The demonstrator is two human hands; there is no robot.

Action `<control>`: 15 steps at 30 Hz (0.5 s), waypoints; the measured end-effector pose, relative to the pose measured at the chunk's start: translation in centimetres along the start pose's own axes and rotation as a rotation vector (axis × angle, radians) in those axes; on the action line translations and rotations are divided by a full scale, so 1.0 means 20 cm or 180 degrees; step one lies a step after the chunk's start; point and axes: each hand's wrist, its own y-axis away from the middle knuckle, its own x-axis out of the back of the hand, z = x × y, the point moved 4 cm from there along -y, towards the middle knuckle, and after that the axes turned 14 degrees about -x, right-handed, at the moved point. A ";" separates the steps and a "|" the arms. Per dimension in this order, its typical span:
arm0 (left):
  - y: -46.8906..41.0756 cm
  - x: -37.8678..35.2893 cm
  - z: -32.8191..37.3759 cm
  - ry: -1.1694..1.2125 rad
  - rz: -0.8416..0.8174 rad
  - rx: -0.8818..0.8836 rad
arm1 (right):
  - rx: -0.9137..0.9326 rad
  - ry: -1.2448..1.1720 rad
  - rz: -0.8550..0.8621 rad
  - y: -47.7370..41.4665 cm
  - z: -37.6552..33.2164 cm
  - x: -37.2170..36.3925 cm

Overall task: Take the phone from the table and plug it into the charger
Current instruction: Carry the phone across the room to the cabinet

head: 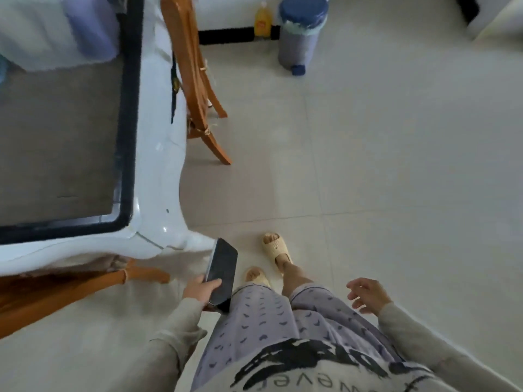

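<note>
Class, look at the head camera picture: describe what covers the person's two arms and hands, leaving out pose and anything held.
Both arms wear long, loose, pale grey-beige sleeves ending at the wrists. The left hand and right hand are bare: no gloves, rings or watch visible.

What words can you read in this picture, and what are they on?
"never", in small letters, seen upside down on the shirt.
Big black letters above it on the shirt: cut off, cannot be read.
Label on the yellow bottle: too blurred to read.
Phone screen: dark, no text.
</note>
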 end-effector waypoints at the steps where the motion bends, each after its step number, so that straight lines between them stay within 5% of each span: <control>1: -0.01 -0.04 0.06 -0.0066 -0.0127 -0.0085 | -0.0123 -0.0190 -0.0003 -0.01 0.10 0.02; 8: -0.06 -0.41 0.45 -0.0615 -0.0647 -0.0701 | -0.0665 -0.1293 -0.0042 -0.09 0.55 0.15; 15: -0.09 -0.85 0.68 -0.0884 -0.0847 -0.0704 | -0.0793 -0.1651 -0.0150 -0.22 0.59 0.38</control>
